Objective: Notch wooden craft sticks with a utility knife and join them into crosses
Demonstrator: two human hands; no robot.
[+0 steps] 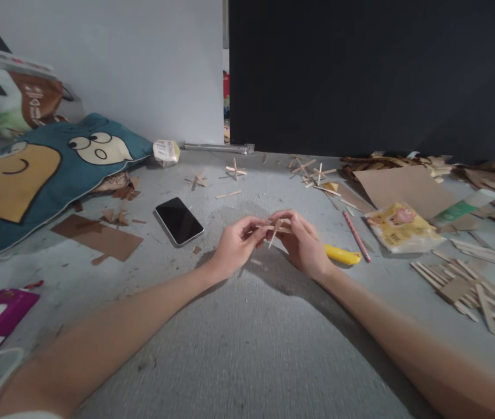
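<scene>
Crossed wooden sticks [275, 231] are held between my two hands, a little above the grey table. My left hand [239, 244] pinches one end with thumb and fingertips. On the other side my right hand [303, 243] has its fingers curled round the sticks, partly hiding them. Just beyond my right hand lies a yellow utility knife [342, 255], its front part covered by the hand. Several similar star-shaped stick pieces, such as the crossed sticks [235, 170], stand farther back, with a single stick [228, 194] lying nearer.
A black phone [179, 221] and brown cardboard [98, 236] lie to the left, before a blue cushion [112, 186]. On the right are a pink pencil [356, 236], a yellow packet [400, 227], a green-and-white tube [466, 207] and a stick pile [466, 291]. A dark panel [374, 75] stands behind.
</scene>
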